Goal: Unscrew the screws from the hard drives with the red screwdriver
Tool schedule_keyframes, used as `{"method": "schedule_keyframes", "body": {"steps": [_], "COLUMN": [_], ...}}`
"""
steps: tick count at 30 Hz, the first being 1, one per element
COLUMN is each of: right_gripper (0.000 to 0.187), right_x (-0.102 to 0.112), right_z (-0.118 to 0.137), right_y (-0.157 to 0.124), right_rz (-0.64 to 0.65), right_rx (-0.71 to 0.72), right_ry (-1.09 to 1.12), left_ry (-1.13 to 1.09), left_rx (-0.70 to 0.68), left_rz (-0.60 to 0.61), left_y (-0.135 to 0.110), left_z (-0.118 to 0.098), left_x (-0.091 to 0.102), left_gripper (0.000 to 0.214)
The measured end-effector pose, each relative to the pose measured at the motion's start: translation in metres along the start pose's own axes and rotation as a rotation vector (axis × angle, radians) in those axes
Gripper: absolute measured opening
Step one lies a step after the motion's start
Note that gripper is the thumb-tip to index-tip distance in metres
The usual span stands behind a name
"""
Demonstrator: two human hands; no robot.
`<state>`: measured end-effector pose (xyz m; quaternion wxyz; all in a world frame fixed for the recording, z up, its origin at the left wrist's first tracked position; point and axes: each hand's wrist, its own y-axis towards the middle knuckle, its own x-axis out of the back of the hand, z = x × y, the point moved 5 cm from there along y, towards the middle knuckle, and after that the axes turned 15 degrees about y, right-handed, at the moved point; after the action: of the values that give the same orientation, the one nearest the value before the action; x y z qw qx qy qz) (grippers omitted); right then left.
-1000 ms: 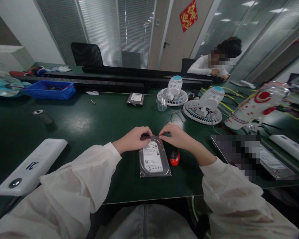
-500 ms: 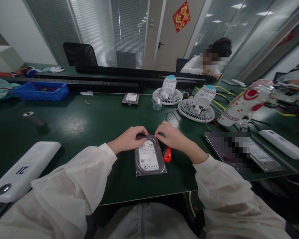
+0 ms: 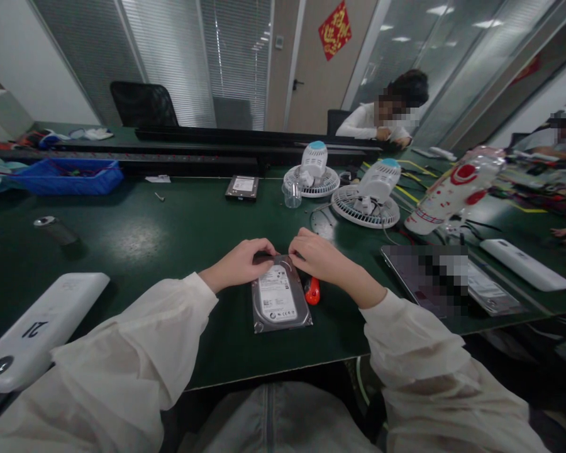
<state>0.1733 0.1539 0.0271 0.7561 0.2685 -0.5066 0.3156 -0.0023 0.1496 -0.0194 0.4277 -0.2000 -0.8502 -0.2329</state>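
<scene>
A silver hard drive [image 3: 278, 299] with a white label lies flat on the green table [image 3: 170, 233] in front of me. My left hand [image 3: 243, 261] rests curled on its far left corner, fingers pinched at the top edge. My right hand [image 3: 318, 255] is curled on the far right corner, fingertips pressed at the same edge. What the fingertips pinch is too small to make out. A red-handled screwdriver [image 3: 312, 290] lies just right of the drive, partly under my right wrist.
A second hard drive [image 3: 242, 186], a small clear cup [image 3: 292, 195] and two white desk fans [image 3: 365, 195] stand farther back. A white device marked 21 [image 3: 38, 327] lies left, a laptop [image 3: 434, 277] right, a blue bin [image 3: 68, 176] far left. Other people sit behind and right.
My view has drifted, so everything shifted slightly left in the picture. Both hands stay at the drive's far edge with barely any movement.
</scene>
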Motion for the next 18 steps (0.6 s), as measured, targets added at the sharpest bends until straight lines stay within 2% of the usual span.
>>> {"method": "schedule_keyframes", "body": {"steps": [10, 18], "right_gripper": [0.024, 0.025], "right_x": [0.004, 0.007], "right_z": [0.014, 0.013], "right_y": [0.006, 0.009], "right_rz": [0.127, 0.235], "right_rx": [0.025, -0.019], "right_ry": [-0.152, -0.209], "left_ry": [-0.018, -0.018], "left_rx": [0.001, -0.002], "left_rz": [-0.010, -0.009], "left_y": [0.000, 0.001], "left_z": [-0.007, -0.004], "left_x": [0.003, 0.001], "left_gripper": [0.015, 0.016]}}
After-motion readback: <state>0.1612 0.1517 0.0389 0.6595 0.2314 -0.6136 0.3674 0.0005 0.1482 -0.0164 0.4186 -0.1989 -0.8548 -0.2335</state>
